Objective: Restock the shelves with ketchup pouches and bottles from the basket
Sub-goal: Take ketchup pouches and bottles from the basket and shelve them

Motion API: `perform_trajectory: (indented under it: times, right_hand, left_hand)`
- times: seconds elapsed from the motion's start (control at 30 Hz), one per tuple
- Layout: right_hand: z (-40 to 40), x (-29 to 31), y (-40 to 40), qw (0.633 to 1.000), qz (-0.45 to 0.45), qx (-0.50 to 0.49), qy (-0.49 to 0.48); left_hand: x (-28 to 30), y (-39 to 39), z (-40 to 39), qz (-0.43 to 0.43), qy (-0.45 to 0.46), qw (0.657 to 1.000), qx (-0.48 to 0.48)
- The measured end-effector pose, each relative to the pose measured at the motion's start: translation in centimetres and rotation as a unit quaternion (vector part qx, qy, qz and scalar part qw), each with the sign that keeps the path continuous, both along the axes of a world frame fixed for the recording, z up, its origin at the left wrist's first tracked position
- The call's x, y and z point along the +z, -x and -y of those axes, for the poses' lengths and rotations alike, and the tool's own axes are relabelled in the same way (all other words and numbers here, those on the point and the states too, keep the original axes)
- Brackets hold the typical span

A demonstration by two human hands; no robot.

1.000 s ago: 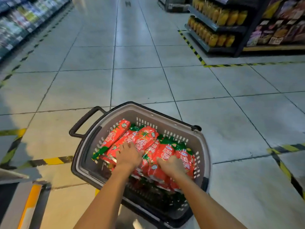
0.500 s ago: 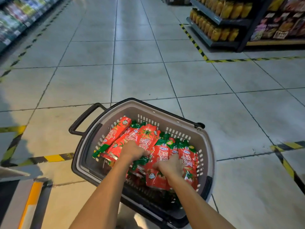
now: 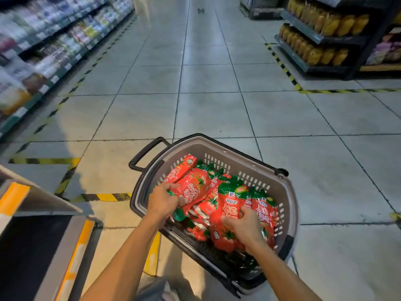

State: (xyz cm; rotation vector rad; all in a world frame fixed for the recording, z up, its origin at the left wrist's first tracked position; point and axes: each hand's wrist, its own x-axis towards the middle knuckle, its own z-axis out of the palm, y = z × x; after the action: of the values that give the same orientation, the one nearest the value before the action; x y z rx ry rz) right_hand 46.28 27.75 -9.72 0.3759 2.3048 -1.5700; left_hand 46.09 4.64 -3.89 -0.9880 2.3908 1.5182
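1. Basket first: the grey slotted plastic shopping basket (image 3: 219,148) sits on the pale tiled floor (image 3: 208,79), heaped with glossy red-and-green ketchup pouches (image 3: 233,205).
2. Left hand (image 3: 162,205) is closed on a bunch of pouches at the basket's left side; right hand (image 3: 245,227) is clamped on pouches nearer the right wall. The hands are apart, both forearms reaching in from below.
3. No bottles can be made out in the pile.
4. A black loop handle (image 3: 145,155) juts from the basket's far-left rim.
5. Around it: blurred stocked shelves (image 3: 43,51) on the left, dark shelving with yellow packets (image 3: 321,33) far right, yellow-and-black hazard tape (image 3: 284,68) edging the floor.
6. A grey and orange edged shelf unit (image 3: 43,235) stands just left of the arms.
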Motion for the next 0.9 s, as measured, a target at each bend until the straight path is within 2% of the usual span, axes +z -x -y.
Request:
perform_trajectory:
  times: [0.17, 0.33, 0.53, 0.63, 0.8, 0.9]
  right_hand:
    - [1.1, 4.5, -2.0, 0.996, -0.066, 0.014, 0.051]
    - [4.0, 10.4, -4.0, 0.98, -0.093, 0.093, 0.15]
    - [10.1, 16.3, -8.0, 0.938, -0.122, 0.219, 0.237]
    - [13.4, 18.5, -10.9, 0.908, -0.128, 0.295, 0.269]
    - [18.0, 21.0, -17.7, 0.847, -0.119, 0.42, 0.304]
    - [20.3, 21.6, -22.5, 0.797, -0.097, 0.498, 0.327]
  left_hand:
    - [3.6, -6.6, 2.3, -0.026, -0.163, 0.981, 0.102]
    - [8.4, -13.8, 4.5, -0.072, -0.259, 0.946, 0.182]
    - [12.9, -23.9, 6.6, -0.175, -0.238, 0.914, 0.278]
    - [14.6, -30.1, 6.9, -0.229, -0.229, 0.885, 0.334]
    - [16.6, -41.6, 5.4, -0.278, -0.222, 0.836, 0.418]
    - [17.3, -47.9, 3.0, -0.3, -0.235, 0.797, 0.469]
